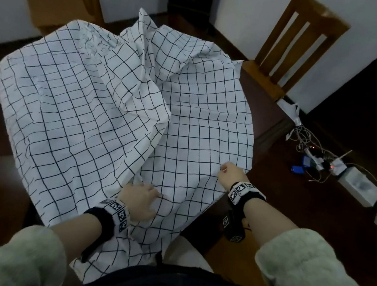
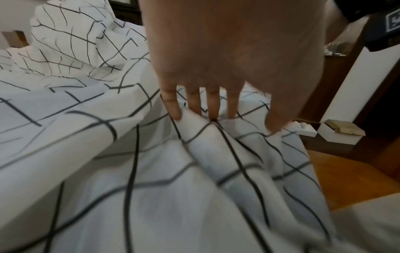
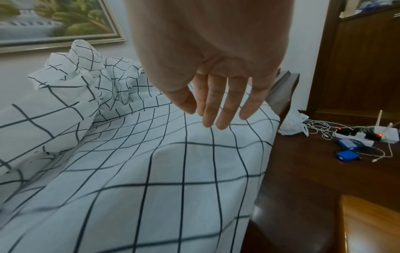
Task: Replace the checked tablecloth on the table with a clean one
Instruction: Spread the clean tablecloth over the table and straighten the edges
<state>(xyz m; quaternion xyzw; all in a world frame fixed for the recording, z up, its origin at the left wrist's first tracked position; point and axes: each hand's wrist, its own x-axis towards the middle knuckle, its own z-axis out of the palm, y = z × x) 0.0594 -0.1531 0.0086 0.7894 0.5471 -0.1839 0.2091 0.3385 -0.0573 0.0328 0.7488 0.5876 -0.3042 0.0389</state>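
Observation:
A white tablecloth with a black check point(image 1: 92, 114) lies rumpled over the dark wooden table point(image 1: 267, 118), bunched into a ridge at the middle and far side. My left hand point(image 1: 142, 198) rests on its near part. In the left wrist view, the left hand point(image 2: 227, 118) has straight fingers point(image 2: 173, 109) whose tips press into a raised fold of the cloth point(image 2: 129, 188). My right hand point(image 1: 228, 170) is at the cloth's near right edge. In the right wrist view, the right hand point(image 3: 212, 118) hangs just above the cloth point(image 3: 162, 171), fingers straight, holding nothing.
A wooden chair point(image 1: 298, 45) stands at the table's far right corner. Cables and a power strip point(image 1: 316, 158), blue gadgets and a white box point(image 1: 357, 186) lie on the floor to the right. A cardboard box point(image 1: 55, 10) sits at the back left.

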